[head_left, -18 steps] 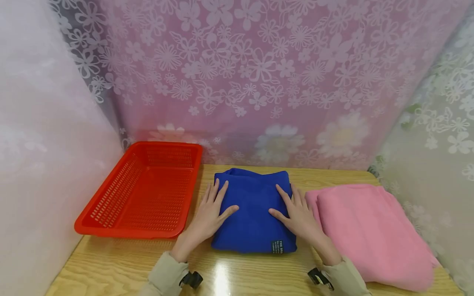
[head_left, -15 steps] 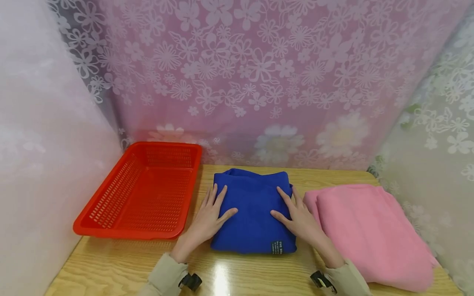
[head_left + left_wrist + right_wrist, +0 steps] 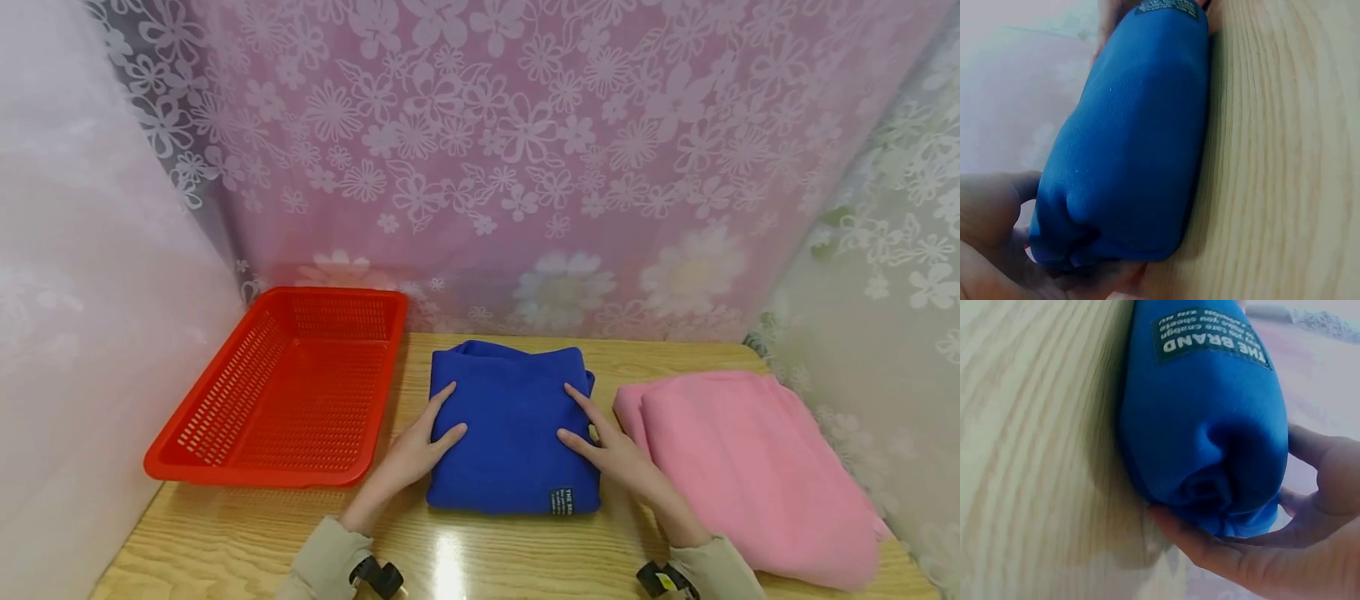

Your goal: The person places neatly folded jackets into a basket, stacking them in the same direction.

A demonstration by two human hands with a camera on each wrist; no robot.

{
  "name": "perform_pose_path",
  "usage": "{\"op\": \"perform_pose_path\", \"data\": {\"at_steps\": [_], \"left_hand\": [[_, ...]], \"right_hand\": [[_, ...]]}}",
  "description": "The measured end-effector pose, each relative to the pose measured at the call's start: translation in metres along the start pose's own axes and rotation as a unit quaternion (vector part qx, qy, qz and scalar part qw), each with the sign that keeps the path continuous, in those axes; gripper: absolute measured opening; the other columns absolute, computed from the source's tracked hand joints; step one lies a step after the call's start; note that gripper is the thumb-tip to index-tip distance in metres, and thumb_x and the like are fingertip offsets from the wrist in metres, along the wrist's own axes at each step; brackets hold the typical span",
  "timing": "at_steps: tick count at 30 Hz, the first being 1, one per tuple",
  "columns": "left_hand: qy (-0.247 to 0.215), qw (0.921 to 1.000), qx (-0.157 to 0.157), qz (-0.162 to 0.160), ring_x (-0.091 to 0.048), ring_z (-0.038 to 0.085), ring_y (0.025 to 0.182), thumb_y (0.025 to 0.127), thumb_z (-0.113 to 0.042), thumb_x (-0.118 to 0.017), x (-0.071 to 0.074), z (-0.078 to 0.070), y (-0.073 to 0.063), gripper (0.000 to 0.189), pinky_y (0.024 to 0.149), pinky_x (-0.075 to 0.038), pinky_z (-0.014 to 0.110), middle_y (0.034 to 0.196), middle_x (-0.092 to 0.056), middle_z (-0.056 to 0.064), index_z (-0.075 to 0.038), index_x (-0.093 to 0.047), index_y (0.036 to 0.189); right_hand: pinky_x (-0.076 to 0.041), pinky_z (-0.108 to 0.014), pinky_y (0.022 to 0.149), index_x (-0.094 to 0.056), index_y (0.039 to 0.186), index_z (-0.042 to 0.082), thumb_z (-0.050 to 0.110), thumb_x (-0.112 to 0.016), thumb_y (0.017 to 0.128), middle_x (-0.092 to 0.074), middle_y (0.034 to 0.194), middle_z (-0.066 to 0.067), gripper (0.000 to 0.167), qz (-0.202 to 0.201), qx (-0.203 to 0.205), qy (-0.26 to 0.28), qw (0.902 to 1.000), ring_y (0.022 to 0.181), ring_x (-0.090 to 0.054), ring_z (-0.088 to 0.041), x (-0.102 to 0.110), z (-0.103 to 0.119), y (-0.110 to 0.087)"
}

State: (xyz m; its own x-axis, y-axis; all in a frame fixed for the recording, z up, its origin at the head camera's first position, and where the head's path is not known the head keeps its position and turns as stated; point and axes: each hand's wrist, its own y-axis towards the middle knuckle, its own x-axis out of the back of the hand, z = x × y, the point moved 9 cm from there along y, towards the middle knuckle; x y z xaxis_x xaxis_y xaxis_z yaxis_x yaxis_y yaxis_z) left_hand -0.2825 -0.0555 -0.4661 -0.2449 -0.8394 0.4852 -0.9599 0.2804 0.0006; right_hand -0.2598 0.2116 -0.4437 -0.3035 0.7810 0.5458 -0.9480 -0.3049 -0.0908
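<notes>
A folded blue garment (image 3: 510,433) lies on the table between my two hands. It has a dark label (image 3: 562,501) near its front right corner, with "THE BRAND" legible in the right wrist view. My left hand (image 3: 411,452) grips the left side, thumb and index finger on top, other fingers down by the lower edge. On the opposite side, my right hand (image 3: 626,462) holds the garment the same way. The right wrist view shows the right thumb above and fingers (image 3: 1210,550) reaching along the bottom of the rolled side. Some fingertips are hidden by the cloth.
A red plastic basket (image 3: 255,477) with perforated walls stands left of the garment. To the right, a folded pink cloth (image 3: 757,475) lies close to my right hand. Floral curtains (image 3: 525,150) hang behind and on both sides of the wooden table (image 3: 225,542).
My hands have slid outward from the garment's top, and several fingers have gone down over its sides toward the lower edges. The garment stays nearly in place.
</notes>
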Motion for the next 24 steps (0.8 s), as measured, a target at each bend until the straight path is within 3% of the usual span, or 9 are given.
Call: {"op": "perform_pose_path", "data": {"at_steps": [5,11,17,24], "left_hand": [[-0.094,0.9954,0.022,0.002,-0.045,0.049,0.137,0.102,-0.034,-0.062,-0.003,0.003,-0.001,0.067,0.106,-0.038,0.068,0.159,-0.035,0.022,-0.03,-0.029,0.16],[-0.19,0.9812,0.03,-0.014,-0.042,0.053,0.136,0.103,-0.023,-0.061,-0.002,0.004,-0.001,0.057,0.104,-0.04,0.069,0.162,-0.029,0.022,-0.026,-0.039,0.156],[-0.225,0.9736,0.032,-0.024,-0.048,0.05,0.133,0.101,-0.017,-0.064,0.0,-0.001,-0.003,0.058,0.1,-0.046,0.065,0.158,-0.034,0.024,-0.024,-0.043,0.154],[-0.225,0.9733,0.037,-0.024,-0.048,0.047,0.133,0.099,-0.02,-0.067,0.005,-0.018,-0.008,0.058,0.1,-0.046,0.064,0.154,-0.039,0.022,-0.026,-0.045,0.153]], "right_hand": [[-0.028,-0.066,0.115,-0.014,0.164,0.03,0.033,-0.054,0.106,-0.002,0.169,-0.018,0.07,0.016,-0.003,0.069,0.9975,0.151,-0.009,-0.052,0.0,-0.001,0.0],[-0.031,-0.063,0.115,-0.018,0.163,0.03,0.033,-0.055,0.106,-0.004,0.17,-0.016,0.069,0.003,-0.023,0.087,0.996,0.149,-0.021,-0.05,0.002,0.0,0.001],[-0.042,-0.056,0.11,-0.023,0.162,0.03,0.03,-0.059,0.104,-0.012,0.168,-0.018,0.068,-0.018,-0.035,0.104,0.9938,0.129,-0.055,-0.042,0.005,0.002,0.0],[-0.038,-0.058,0.112,-0.027,0.162,0.03,0.03,-0.06,0.104,-0.012,0.168,-0.016,0.067,-0.035,-0.029,0.128,0.9907,0.126,-0.054,-0.038,0.019,0.019,-0.009]]}}
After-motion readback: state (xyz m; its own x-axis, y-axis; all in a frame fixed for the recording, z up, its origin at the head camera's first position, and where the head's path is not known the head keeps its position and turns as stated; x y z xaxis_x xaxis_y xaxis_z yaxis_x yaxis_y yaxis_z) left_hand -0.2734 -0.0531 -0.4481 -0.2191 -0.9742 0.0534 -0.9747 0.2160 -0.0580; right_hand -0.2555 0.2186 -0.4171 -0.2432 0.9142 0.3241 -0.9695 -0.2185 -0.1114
